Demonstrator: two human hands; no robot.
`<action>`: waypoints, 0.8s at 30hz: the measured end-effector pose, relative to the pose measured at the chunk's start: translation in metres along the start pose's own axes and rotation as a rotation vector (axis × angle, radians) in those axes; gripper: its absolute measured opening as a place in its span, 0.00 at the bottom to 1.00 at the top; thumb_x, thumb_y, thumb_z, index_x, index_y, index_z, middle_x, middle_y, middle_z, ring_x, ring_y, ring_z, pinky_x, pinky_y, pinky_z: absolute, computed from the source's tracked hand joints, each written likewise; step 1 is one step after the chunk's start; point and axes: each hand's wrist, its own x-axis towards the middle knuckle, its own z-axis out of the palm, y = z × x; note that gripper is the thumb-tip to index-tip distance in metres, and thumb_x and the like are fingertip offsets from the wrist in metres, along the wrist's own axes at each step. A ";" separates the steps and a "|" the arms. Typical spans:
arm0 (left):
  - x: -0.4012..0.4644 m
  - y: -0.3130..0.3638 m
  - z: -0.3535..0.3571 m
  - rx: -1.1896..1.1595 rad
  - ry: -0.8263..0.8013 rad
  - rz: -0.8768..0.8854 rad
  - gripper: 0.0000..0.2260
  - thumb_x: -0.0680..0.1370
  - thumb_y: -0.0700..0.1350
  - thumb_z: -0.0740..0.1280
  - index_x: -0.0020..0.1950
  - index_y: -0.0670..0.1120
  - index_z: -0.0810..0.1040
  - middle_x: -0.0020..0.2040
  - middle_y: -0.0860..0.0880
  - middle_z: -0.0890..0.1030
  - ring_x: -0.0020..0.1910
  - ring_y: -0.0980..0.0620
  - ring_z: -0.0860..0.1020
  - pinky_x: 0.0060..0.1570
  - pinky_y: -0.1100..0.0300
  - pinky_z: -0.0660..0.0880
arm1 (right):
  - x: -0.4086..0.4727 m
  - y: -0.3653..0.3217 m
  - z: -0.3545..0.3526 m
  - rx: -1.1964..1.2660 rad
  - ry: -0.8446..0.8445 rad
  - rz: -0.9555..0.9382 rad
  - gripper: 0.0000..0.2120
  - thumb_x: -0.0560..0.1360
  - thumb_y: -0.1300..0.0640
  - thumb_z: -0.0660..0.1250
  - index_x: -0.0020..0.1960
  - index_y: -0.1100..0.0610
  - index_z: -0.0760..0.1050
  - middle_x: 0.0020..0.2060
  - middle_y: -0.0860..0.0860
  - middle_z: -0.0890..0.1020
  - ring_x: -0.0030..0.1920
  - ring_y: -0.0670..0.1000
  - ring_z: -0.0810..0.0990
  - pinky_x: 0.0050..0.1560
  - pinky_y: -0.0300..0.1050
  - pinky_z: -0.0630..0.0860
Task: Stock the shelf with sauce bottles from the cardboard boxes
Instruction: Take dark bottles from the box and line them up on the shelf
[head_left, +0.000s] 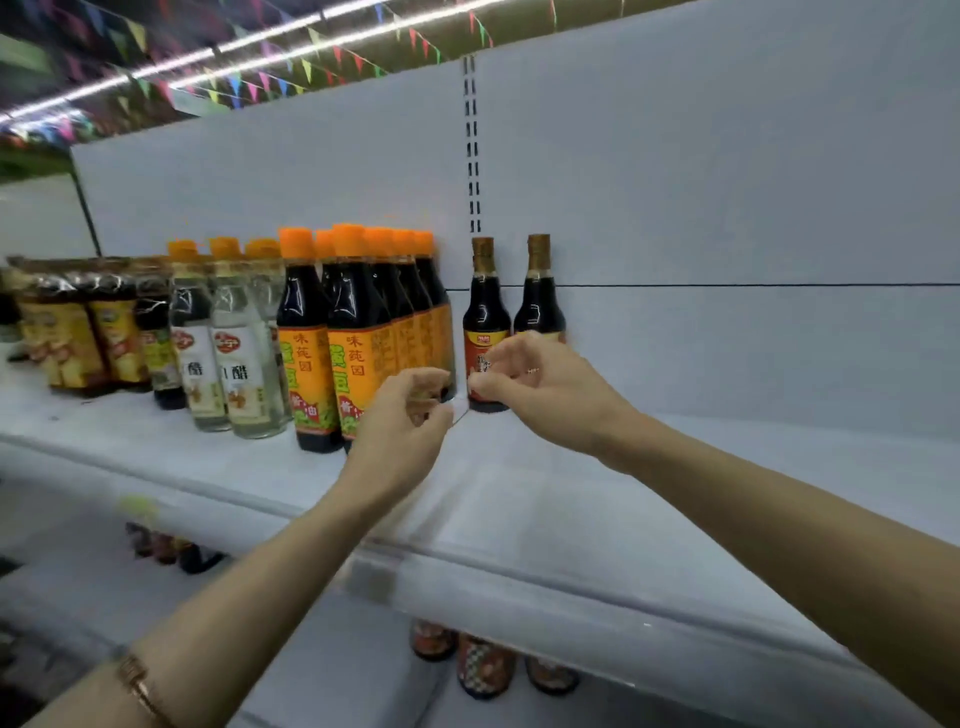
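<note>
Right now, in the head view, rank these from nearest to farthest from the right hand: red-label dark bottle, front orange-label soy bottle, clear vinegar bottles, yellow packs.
1. Red-label dark bottle, behind the right hand.
2. Front orange-label soy bottle, leftward.
3. Clear vinegar bottles, further left.
4. Yellow packs, far left.

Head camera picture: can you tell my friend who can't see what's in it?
Two bare hands, the left hand and the right hand, reach with loosely curled fingers toward two brown-capped dark sauce bottles standing at the back of a white shelf. Left of them stand orange-capped soy sauce bottles, then clear vinegar bottles. The shelf's right side is bare.
</note>
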 end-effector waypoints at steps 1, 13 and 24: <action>-0.011 0.000 -0.008 0.002 0.015 -0.015 0.11 0.78 0.41 0.66 0.60 0.50 0.75 0.58 0.50 0.79 0.56 0.53 0.79 0.58 0.54 0.76 | -0.007 -0.005 0.004 0.015 -0.035 -0.025 0.16 0.75 0.46 0.69 0.60 0.51 0.72 0.51 0.44 0.79 0.52 0.43 0.78 0.51 0.39 0.76; -0.140 -0.010 -0.142 0.087 0.317 -0.201 0.05 0.80 0.45 0.64 0.52 0.54 0.76 0.48 0.53 0.81 0.45 0.59 0.79 0.36 0.72 0.74 | -0.053 -0.091 0.109 0.150 -0.416 -0.261 0.16 0.77 0.47 0.68 0.61 0.50 0.72 0.52 0.44 0.78 0.50 0.41 0.78 0.50 0.38 0.76; -0.250 -0.051 -0.332 0.424 0.330 -0.354 0.04 0.79 0.47 0.65 0.52 0.54 0.78 0.46 0.57 0.81 0.43 0.66 0.78 0.36 0.77 0.70 | -0.098 -0.204 0.279 0.228 -0.689 -0.370 0.17 0.77 0.42 0.64 0.61 0.49 0.71 0.51 0.42 0.76 0.51 0.40 0.76 0.48 0.33 0.73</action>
